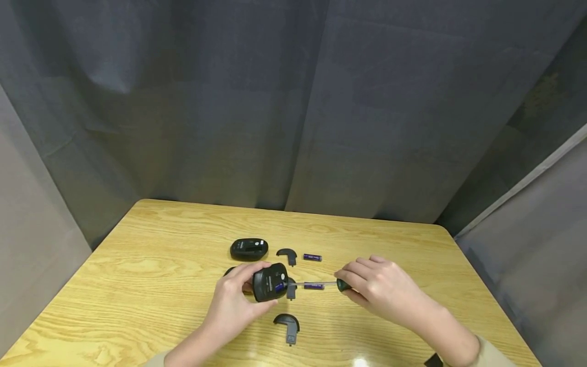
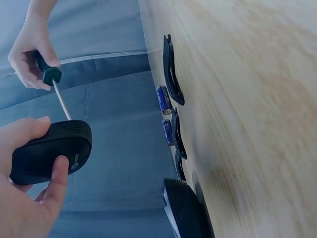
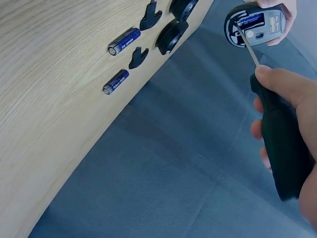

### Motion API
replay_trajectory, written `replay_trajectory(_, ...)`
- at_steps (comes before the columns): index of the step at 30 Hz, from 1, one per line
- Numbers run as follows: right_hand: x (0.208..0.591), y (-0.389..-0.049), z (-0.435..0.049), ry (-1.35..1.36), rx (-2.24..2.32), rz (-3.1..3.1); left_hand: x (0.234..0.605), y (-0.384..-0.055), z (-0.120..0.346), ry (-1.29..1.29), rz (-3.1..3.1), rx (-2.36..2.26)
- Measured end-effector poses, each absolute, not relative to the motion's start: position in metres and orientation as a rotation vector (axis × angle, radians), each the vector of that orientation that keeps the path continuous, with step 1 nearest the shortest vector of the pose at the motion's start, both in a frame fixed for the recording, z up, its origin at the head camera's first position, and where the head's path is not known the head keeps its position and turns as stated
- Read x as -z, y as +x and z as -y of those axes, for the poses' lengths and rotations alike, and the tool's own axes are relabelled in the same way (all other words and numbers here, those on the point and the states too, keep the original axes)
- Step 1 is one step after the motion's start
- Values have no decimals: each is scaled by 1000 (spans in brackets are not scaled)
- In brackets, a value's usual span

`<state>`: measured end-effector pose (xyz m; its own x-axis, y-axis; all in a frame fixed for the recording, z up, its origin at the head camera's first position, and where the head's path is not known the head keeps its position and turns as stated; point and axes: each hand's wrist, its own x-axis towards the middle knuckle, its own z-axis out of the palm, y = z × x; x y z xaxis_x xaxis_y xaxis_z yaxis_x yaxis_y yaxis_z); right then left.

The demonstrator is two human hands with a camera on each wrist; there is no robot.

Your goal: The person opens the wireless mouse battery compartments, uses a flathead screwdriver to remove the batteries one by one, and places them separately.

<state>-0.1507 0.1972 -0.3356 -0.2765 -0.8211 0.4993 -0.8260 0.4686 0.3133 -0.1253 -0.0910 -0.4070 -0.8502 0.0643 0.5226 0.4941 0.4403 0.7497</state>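
My left hand (image 1: 236, 293) grips a black computer mouse (image 1: 267, 283) above the table, its underside turned up. A blue battery (image 3: 250, 21) lies in the mouse's open compartment, seen in the right wrist view. My right hand (image 1: 382, 285) holds a screwdriver by its dark green handle (image 3: 282, 139). The screwdriver's thin metal shaft (image 2: 61, 100) reaches to the mouse, and its tip is at the battery compartment near the battery's end. Whether the tip touches the battery I cannot tell.
Another black mouse (image 1: 249, 249) lies underside up at the back, and one more sits partly hidden behind my left hand. Battery covers (image 1: 287, 326) and two blue batteries (image 1: 313, 257) lie on the wooden table (image 1: 174, 255). A dark object (image 1: 433, 361) shows near the front right.
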Motion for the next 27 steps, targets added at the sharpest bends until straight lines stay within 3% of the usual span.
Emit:
replay_trajectory(14,339,-156,-199,1361,-36,2092,404,-124,92,-456,2320,1472)
replay_trajectory(27,347,-168,-215,1412,-350,2107,409,-130,111,-469,2275,1909)
